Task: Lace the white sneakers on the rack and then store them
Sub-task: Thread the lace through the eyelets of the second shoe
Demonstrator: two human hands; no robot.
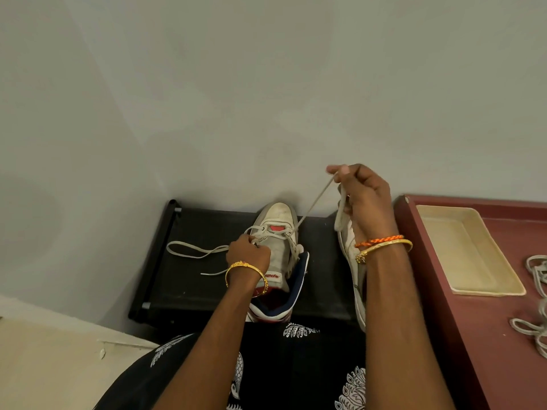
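Note:
A white sneaker [278, 232] with a red tongue patch and navy lining stands on the black rack [207, 261], toe toward the wall. My left hand [247, 253] pinches its lace at the left eyelets; the slack lace [189, 251] loops over the rack to the left. My right hand [359, 196] is raised above the rack and grips the other lace end, pulled taut from the right eyelets. A second white sneaker [350, 261] lies along the rack's right side, partly hidden by my right forearm.
A dark red table [444, 321] stands to the right of the rack, carrying a cream tray [464, 250] and loose white laces [535, 306] at its right edge. A grey wall rises directly behind the rack. My patterned black clothing fills the bottom of the view.

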